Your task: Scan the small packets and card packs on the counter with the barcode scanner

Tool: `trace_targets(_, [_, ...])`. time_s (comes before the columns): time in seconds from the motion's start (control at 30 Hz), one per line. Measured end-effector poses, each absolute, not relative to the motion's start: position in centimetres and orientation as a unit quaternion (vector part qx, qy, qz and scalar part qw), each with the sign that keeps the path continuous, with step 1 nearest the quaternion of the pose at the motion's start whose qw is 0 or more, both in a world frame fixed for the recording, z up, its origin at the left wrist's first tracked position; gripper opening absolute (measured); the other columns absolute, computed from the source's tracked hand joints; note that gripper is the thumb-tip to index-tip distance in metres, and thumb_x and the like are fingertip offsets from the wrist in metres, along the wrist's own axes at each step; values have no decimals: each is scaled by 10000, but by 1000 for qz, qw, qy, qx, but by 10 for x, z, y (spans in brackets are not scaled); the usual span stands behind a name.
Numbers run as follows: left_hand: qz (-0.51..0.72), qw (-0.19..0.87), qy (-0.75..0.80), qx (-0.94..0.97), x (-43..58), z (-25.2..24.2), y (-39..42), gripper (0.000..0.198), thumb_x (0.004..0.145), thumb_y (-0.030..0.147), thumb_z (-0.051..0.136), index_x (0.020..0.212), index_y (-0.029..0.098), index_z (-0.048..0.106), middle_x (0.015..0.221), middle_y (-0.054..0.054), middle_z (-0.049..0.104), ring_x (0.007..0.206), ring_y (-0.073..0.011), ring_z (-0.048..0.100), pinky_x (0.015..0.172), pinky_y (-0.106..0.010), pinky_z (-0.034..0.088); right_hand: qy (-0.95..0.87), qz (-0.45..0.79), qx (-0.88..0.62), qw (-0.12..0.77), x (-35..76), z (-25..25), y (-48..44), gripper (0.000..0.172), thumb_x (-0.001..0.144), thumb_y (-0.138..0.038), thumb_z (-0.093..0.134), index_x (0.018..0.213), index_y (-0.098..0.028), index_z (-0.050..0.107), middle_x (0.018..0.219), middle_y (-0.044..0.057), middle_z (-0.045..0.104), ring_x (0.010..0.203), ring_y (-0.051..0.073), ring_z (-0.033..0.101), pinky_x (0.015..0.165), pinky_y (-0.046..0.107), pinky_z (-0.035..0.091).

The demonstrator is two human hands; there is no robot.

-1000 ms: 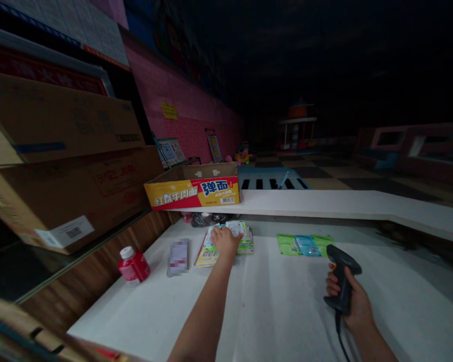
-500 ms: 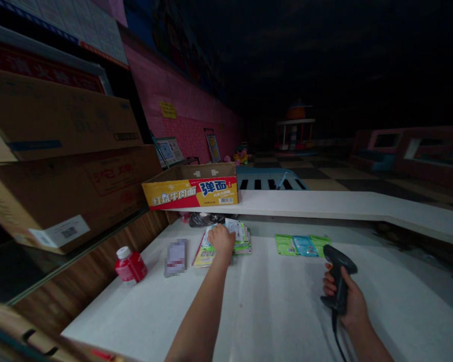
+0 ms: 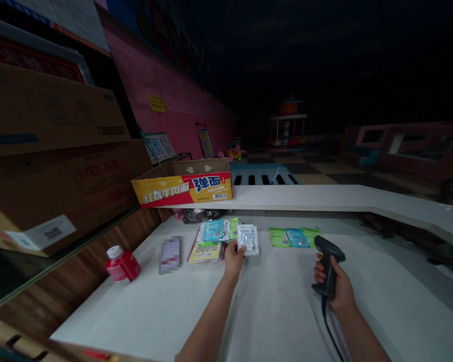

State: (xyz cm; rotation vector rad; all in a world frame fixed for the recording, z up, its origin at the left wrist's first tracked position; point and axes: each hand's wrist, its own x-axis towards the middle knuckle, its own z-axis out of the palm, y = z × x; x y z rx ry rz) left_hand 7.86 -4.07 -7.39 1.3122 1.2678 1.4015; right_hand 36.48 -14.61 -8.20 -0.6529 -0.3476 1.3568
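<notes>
My left hand [image 3: 234, 259] pinches a white sachet [image 3: 248, 240] by its lower left edge, just right of a pile. That pile of blue, green and white sachets [image 3: 213, 231] lies on a yellow printed packet [image 3: 204, 253]. In my right hand [image 3: 342, 286] is a black corded barcode scanner [image 3: 329, 266], its grip upright and my fingers wrapped round it. Beyond the scanner, a row of green and blue sachets [image 3: 295, 238] lies flat on the white counter [image 3: 283, 301].
A red bottle with a white cap [image 3: 123, 264] and a blurred flat item [image 3: 170, 254] stand left of the pile. An open yellow and red carton [image 3: 184, 186] sits on the raised white ledge [image 3: 305, 196]. Large cardboard boxes [image 3: 60, 176] are stacked at far left.
My left hand has come back and right from the top of the pile with a white sachet in it. My right hand still holds the scanner. The view has shifted slightly.
</notes>
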Motion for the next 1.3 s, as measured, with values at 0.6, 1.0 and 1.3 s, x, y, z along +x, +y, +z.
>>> trace_targets(0.6, [556, 329, 467, 604, 84, -105, -58, 348, 841, 469, 496, 912, 158, 636, 892, -97, 690, 830, -231, 647, 742, -346, 528, -375, 556, -494, 554, 321, -45, -174, 514, 685, -603, 736, 966, -205, 569, 544, -71, 525, 358, 90, 436, 312, 201, 359])
trace_targets(1.0, [551, 316, 484, 602, 88, -110, -58, 240, 859, 270, 497, 976, 143, 664, 985, -108, 714, 930, -219, 654, 858, -351, 505, -587, 452, -572, 353, 300, -24, -227, 371, 781, -528, 626, 938, -208, 522, 451, -88, 482, 322, 108, 422, 324, 211, 323])
trace_targets(1.3, [543, 312, 488, 608, 89, -110, -56, 254, 858, 249, 491, 999, 146, 676, 995, -102, 718, 947, -217, 654, 865, -344, 502, -614, 461, -560, 311, 299, -18, -230, 353, 803, -506, 605, 950, -195, 524, 455, -94, 460, 336, 106, 416, 342, 217, 342])
